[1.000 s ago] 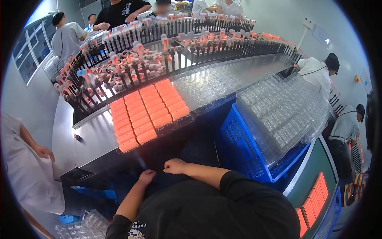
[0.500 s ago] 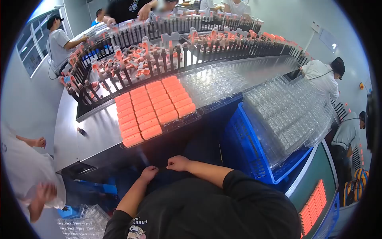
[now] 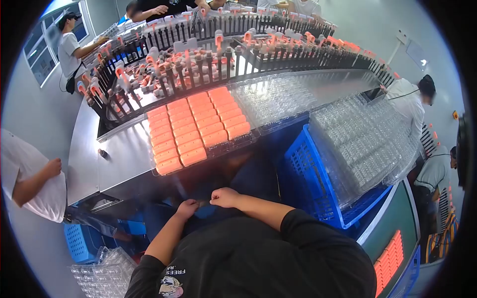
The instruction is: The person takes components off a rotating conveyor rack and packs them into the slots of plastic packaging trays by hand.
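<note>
Since the earlier frame, the co-worker (image 3: 35, 179) at nine o'clock has brought a hand (image 3: 51, 168) up in front of the white shirt, with the elbow bent, and our view has turned so that the steel bench (image 3: 126, 161) sits a little farther right. We keep both our hands low, in front of the bench's near edge and close to our black shirt (image 3: 268, 253).

Our left forearm (image 3: 169, 238) climbs from seven o'clock, and our left hand (image 3: 188, 208) ends it loosely curled, the fingertips turned toward the other hand. Our right forearm (image 3: 266, 209) runs in from between three and four o'clock, flatter than the left, and our right hand (image 3: 224, 197) is closed into a loose fist, the fingers pinched toward the left. The two hands are near each other with a small gap; we cannot tell whether anything thin is held in either.

Nearest on the bench, at twelve o'clock from our hands, the orange pieces (image 3: 202, 119) lie in four packed columns. An unfilled clear tray (image 3: 273, 99) is beside them at one o'clock, and stacked clear trays (image 3: 365, 144) lean over a blue basket (image 3: 325, 191) between two and three.
</note>
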`<act>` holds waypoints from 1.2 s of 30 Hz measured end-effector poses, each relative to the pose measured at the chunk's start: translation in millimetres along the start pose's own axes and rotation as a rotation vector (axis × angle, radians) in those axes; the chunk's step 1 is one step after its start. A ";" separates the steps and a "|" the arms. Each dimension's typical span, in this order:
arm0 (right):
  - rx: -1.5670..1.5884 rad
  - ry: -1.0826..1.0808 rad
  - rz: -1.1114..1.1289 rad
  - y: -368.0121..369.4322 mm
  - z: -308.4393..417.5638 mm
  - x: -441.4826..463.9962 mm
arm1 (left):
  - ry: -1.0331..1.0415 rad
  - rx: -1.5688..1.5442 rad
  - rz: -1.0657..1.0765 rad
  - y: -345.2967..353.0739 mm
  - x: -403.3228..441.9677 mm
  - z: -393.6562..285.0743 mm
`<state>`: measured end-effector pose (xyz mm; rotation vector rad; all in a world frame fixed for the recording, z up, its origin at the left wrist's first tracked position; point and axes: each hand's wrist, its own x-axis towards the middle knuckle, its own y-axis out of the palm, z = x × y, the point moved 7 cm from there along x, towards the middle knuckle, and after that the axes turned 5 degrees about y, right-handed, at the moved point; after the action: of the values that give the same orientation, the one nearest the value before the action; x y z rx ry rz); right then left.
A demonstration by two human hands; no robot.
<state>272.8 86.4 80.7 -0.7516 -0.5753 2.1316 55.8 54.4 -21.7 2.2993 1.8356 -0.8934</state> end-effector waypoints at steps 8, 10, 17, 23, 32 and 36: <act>-0.001 0.000 -0.005 0.7 -0.3 0.5 | 0.009 0.023 -0.010 -1.8 -8.6 -14.3; -0.003 0.003 0.001 0.3 0.0 0.4 | 0.005 0.019 -0.007 -2.0 -7.4 -12.5; -0.011 0.016 0.016 -0.5 2.6 -0.7 | 0.000 -0.004 -0.005 -0.7 -0.4 -1.2; -0.008 0.005 0.017 0.3 3.3 -0.2 | -0.002 0.016 -0.016 -3.1 -0.5 -0.1; -0.015 -0.008 0.004 3.3 2.7 1.9 | -0.023 0.016 -0.004 -4.5 -5.3 -2.7; -0.010 -0.001 0.003 1.7 4.5 0.0 | -0.023 0.019 0.001 -3.7 -3.2 0.2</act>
<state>268.8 84.7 82.9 -0.7576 -0.5862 2.1336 51.9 52.5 -19.2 2.2905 1.8245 -0.9371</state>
